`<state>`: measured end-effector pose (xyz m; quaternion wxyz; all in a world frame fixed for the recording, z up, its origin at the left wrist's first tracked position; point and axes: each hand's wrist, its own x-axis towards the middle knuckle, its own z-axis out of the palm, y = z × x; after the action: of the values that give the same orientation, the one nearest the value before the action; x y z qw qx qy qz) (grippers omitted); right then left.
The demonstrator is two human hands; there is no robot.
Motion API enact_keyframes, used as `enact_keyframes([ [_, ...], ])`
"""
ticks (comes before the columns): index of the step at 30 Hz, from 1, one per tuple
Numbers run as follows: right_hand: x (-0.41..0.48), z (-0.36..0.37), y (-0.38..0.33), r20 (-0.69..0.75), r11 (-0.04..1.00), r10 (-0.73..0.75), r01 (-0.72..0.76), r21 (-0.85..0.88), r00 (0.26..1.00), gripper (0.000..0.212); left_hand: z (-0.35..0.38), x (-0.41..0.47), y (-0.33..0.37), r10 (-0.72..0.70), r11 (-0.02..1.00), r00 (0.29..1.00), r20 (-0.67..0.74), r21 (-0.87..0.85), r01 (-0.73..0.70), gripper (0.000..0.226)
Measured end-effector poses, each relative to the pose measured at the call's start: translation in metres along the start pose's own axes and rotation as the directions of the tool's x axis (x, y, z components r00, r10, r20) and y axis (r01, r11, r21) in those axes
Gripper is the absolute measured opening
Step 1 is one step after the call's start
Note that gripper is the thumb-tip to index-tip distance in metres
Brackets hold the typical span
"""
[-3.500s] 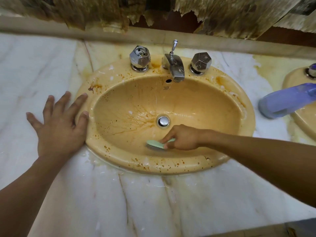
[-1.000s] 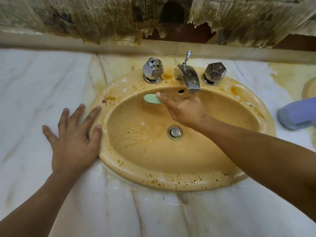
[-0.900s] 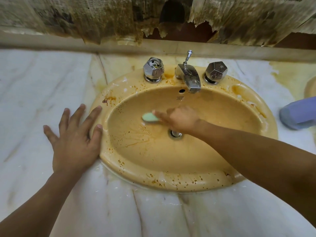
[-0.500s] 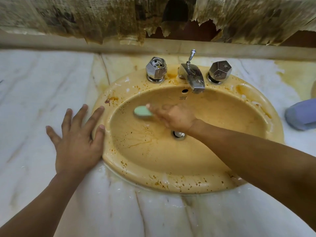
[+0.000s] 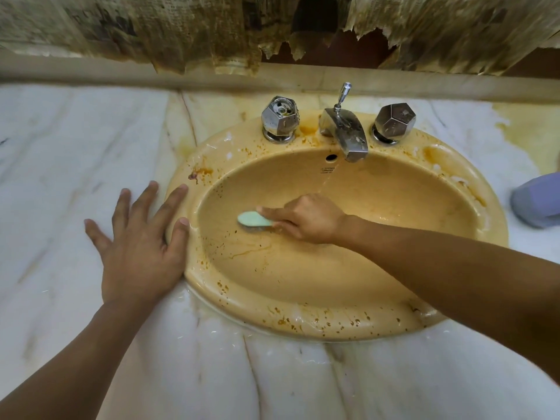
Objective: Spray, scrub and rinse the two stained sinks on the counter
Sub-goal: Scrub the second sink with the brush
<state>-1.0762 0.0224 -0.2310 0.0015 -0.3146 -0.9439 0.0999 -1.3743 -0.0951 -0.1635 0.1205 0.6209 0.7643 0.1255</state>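
Note:
A yellow oval sink [image 5: 303, 319] set in the marble counter carries brown spots on its rim and brown streaks in its left bowl. My right hand [image 5: 306, 218] is down in the bowl and grips a pale green scrub brush [image 5: 253, 219], whose head presses on the left slope. The drain is hidden under that hand. My left hand [image 5: 142, 247] lies flat with spread fingers on the counter, fingertips touching the sink's left rim. A thin stream of water falls from the chrome faucet [image 5: 348, 134].
Two chrome faceted knobs [image 5: 280, 118] [image 5: 394, 121] flank the faucet. A purple spray bottle [image 5: 539, 201] lies at the right edge on the white marble counter [image 5: 75, 153]. Torn, stained newspaper [image 5: 181, 28] hangs on the wall behind. The counter is wet in front of the sink.
My right hand has carried the brush from the bowl's near side up to the back wall, then down the left slope. The left hand has stayed put.

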Motion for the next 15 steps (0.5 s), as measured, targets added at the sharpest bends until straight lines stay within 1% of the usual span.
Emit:
enact_keyframes([
  [1, -0.013, -0.004, 0.014, 0.118, 0.997, 0.07, -0.067, -0.031, 0.991, 0.049, 0.0, 0.0, 0.0, 0.0, 1.0, 1.0, 0.0, -0.002, 0.0, 0.057],
  [2, -0.028, -0.008, 0.031, 0.187, 0.985, 0.169, -0.159, -0.068, 0.968, 0.048, 0.0, 0.0, 0.001, 0.0, 1.0, 1.0, 0.0, -0.001, 0.0, 0.057],
  [3, -0.041, -0.015, 0.045, 0.2, 0.962, 0.266, -0.248, -0.112, 0.943, 0.048, 0.0, -0.001, 0.001, -0.001, 1.0, 1.0, 0.001, 0.002, 0.001, 0.057],
  [5, -0.053, -0.027, 0.054, 0.179, 0.894, 0.422, -0.375, -0.246, 0.889, 0.049, 0.0, -0.001, 0.001, -0.006, 1.0, 1.0, 0.002, 0.006, 0.006, 0.057],
  [6, -0.051, -0.028, 0.046, 0.177, 0.866, 0.482, -0.437, -0.242, 0.858, 0.049, 0.0, 0.0, 0.001, -0.005, 1.0, 1.0, 0.001, 0.006, 0.005, 0.057],
  [7, -0.045, -0.025, 0.032, 0.195, 0.851, 0.522, -0.489, -0.195, 0.83, 0.049, -0.001, 0.0, 0.001, -0.002, 1.0, 1.0, 0.003, 0.003, 0.002, 0.057],
  [8, -0.039, -0.02, 0.014, 0.244, 0.853, 0.521, -0.512, -0.104, 0.818, 0.05, -0.001, 0.0, 0.001, -0.001, 1.0, 1.0, 0.004, -0.002, 0.001, 0.057],
  [9, -0.034, -0.017, -0.007, 0.312, 0.862, 0.469, -0.505, 0.041, 0.826, 0.049, -0.001, -0.001, 0.0, -0.001, 1.0, 1.0, 0.005, -0.006, 0.001, 0.057],
  [10, -0.034, -0.015, -0.023, 0.392, 0.87, 0.367, -0.461, 0.177, 0.843, 0.047, -0.001, -0.001, 0.0, -0.001, 1.0, 1.0, 0.005, -0.007, 0.001, 0.057],
  [11, -0.038, -0.018, -0.031, 0.471, 0.878, 0.26, -0.409, 0.247, 0.843, 0.045, -0.001, -0.001, 0.0, 0.001, 1.0, 1.0, 0.005, -0.005, -0.001, 0.056],
  [12, -0.043, -0.026, -0.03, 0.539, 0.89, 0.185, -0.373, 0.264, 0.822, 0.043, 0.0, 0.0, 0.0, 0.002, 1.0, 1.0, 0.005, -0.003, -0.002, 0.056],
  [13, -0.048, -0.034, -0.022, 0.584, 0.905, 0.156, -0.352, 0.239, 0.797, 0.041, 0.0, 0.0, 0.0, 0.003, 1.0, 1.0, 0.005, -0.001, -0.003, 0.056],
  [14, -0.054, -0.039, -0.009, 0.61, 0.918, 0.178, -0.354, 0.18, 0.772, 0.04, 0.001, 0.0, 0.0, 0.002, 1.0, 1.0, 0.004, -0.001, -0.002, 0.056],
  [15, -0.058, -0.045, 0.004, 0.599, 0.918, 0.249, -0.382, 0.104, 0.761, 0.04, 0.001, 0.0, 0.0, 0.002, 1.0, 1.0, 0.003, 0.001, -0.002, 0.056],
])
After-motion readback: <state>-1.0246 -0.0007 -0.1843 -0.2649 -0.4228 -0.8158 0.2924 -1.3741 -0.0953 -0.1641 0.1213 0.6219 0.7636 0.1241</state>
